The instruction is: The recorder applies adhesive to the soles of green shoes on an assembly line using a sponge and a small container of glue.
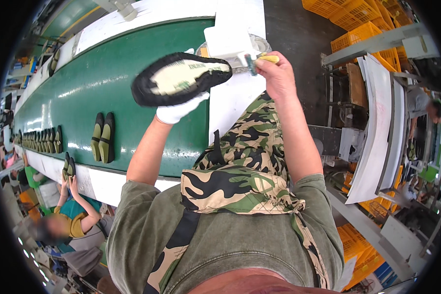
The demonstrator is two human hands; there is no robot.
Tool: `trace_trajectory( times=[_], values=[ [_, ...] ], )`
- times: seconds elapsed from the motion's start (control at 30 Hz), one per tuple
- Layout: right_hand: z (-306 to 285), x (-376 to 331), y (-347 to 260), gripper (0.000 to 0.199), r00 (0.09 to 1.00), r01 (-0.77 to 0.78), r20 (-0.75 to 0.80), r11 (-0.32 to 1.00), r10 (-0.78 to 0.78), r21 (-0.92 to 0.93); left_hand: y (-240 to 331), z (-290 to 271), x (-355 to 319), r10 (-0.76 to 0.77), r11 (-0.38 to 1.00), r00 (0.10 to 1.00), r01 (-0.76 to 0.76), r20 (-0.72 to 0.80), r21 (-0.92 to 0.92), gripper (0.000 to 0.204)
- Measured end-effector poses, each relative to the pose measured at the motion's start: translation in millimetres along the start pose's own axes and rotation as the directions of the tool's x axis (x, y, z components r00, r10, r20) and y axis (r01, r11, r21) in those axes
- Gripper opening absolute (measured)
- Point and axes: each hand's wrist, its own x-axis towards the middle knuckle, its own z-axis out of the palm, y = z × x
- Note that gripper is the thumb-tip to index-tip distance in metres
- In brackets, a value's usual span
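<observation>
My left hand (pixel 179 111), in a white glove, holds a black shoe upper (pixel 144 90) from beneath. A cream base inside its dark, fuzzy-looking rim faces up, and its narrow end points right. Bare-skinned, my right hand (pixel 277 73) pinches a small brush by its yellow handle (pixel 269 59). The brush's greenish head (pixel 250 64) is just right of the shoe upper's narrow end, apart from it. Beside the brush stands a white box-like holder (pixel 228 41), with a clear round dish (pixel 259 44) partly hidden behind it.
A green conveyor belt (pixel 83 73) with a white border runs along my left. On it stand a pair of olive-and-black shoes (pixel 103 137) and a row of more shoes (pixel 44 139). A co-worker (pixel 78 215) at lower left holds shoes. Yellow crates (pixel 357 41) are stacked at right.
</observation>
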Motion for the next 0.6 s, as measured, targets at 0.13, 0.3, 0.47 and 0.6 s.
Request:
trace_trajectory(
  times=[0.13, 0.3, 0.47, 0.6],
  values=[
    [24, -16, -2, 0.019, 0.990, 0.142, 0.012, 0.990, -0.142, -0.014, 30, -9, 12, -0.158, 0.979, 0.949, 0.115, 0.272, 0.168, 0.069],
    [29, -26, -7, 0.019, 0.984, 0.155, -0.079, 0.987, -0.158, -0.052, 66, -16, 15, -0.248, 0.849, 0.916, 0.362, 0.314, -0.384, 0.062],
    [45, -42, -23, 0.021, 0.991, 0.115, -0.068, 0.993, -0.117, -0.036, 79, -10, 16, -0.164, 0.487, 0.928, 0.372, 0.335, -0.790, 0.060],
    [65, -60, -38, 0.023, 0.997, 0.075, -0.001, 0.996, -0.075, 0.047, 67, 2, 10, -0.215, 0.801, 0.920, 0.357, 0.326, -0.481, 0.052]
  ],
)
